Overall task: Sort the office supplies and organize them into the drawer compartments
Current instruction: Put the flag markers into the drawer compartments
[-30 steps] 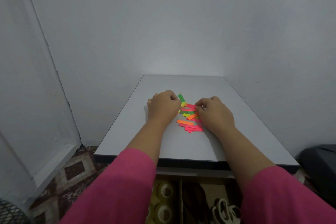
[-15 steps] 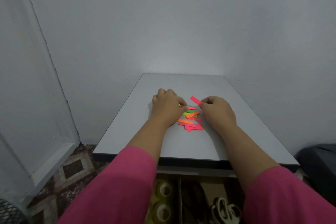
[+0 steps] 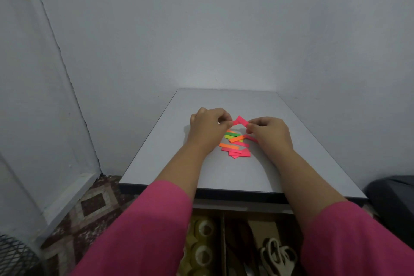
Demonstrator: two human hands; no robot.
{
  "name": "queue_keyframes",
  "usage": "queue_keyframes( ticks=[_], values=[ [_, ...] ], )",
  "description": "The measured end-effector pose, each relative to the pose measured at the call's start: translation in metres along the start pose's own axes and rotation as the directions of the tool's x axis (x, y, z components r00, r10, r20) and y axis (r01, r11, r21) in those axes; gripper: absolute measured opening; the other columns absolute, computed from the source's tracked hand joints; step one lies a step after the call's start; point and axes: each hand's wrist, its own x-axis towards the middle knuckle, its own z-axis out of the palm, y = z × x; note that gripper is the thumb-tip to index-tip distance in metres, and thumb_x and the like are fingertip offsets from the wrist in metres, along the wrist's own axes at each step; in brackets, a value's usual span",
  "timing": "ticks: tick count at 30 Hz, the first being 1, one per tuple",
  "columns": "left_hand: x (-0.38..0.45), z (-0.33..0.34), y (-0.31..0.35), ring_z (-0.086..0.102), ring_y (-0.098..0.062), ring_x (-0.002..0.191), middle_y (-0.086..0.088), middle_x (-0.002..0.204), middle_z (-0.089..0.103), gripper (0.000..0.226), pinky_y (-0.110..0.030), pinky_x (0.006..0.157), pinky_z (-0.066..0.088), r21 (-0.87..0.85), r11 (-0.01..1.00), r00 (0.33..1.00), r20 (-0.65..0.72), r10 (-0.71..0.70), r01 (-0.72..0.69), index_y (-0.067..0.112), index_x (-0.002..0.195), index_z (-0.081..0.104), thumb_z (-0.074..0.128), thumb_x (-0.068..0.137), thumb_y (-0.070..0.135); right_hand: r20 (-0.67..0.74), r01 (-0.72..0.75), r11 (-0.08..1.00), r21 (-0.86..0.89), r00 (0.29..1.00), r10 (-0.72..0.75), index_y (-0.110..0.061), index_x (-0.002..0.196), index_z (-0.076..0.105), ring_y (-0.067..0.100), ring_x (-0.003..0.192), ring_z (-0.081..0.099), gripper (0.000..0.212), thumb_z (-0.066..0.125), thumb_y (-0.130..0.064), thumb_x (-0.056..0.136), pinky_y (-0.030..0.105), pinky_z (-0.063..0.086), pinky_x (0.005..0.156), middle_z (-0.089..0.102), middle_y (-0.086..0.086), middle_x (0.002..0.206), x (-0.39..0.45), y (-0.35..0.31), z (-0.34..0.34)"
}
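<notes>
Two pink strips [image 3: 240,120] pinched between left hand [image 3: 207,126] and right hand [image 3: 270,133], roughly ten strips [image 3: 235,144] below

Two hands were in view, the left hand [image 3: 207,127] and the right hand [image 3: 270,133]. Two tape rolls [image 3: 202,242] sat in the drawer's left compartment. The paper strips [image 3: 235,144] overlapped, too jumbled to count.

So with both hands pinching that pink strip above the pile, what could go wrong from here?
1. The pink strip is pinched between the left hand and the right hand; pulling apart could tear or crease it.
2. The loose pile of strips lies right between the wrists, so a sweep could scatter it across the table.
</notes>
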Motion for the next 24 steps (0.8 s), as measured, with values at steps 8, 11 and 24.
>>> queue_keyframes(
  ticks=[8, 11, 24],
  values=[
    [-0.017, -0.005, -0.011, 0.056, -0.017, 0.1, 0.01, 0.084, 0.068, 0.018, -0.041, 0.096, 0.043, -0.097, 0.995, 0.994, 0.105, -0.025, 0.035, 0.043, 0.067, 0.069, 0.068, 0.079, 0.03, -0.097, -0.119, 0.991, 0.057, 0.988, 0.124, 0.004, 0.08, 0.066, 0.018, 0.068, 0.045, 0.019, 0.055, -0.01, 0.078, 0.027, 0.034, 0.057, 0.053, 0.013, 0.068, -0.01, -0.002, -0.012],
    [-0.026, -0.007, -0.01, 0.047, -0.012, 0.107, 0.01, 0.091, 0.065, 0.008, -0.03, 0.093, 0.03, 0.059, 0.996, 0.987, 0.152, 0.05, -0.059, 0.033, 0.087, 0.076, 0.068, 0.083, 0.031, -0.025, -0.1, 0.994, -0.044, 0.995, 0.099, 0.0, 0.074, 0.07, 0.019, 0.072, 0.052, 0.015, 0.057, -0.007, 0.077, 0.025, 0.038, 0.057, 0.059, 0.005, 0.066, -0.017, -0.003, -0.014],
    [-0.044, -0.014, -0.009, 0.041, -0.017, 0.107, 0.005, 0.103, 0.058, 0.003, -0.029, 0.084, 0.032, 0.182, 0.983, 0.982, 0.182, -0.044, 0.01, 0.035, 0.088, 0.063, 0.063, 0.088, 0.038, -0.01, -0.012, 0.956, -0.292, 1.0, 0.01, -0.011, 0.097, 0.069, 0.023, 0.096, 0.056, 0.017, 0.054, -0.013, 0.088, 0.027, 0.038, 0.072, 0.062, 0.006, 0.101, -0.037, 0.003, -0.022]
  ],
)
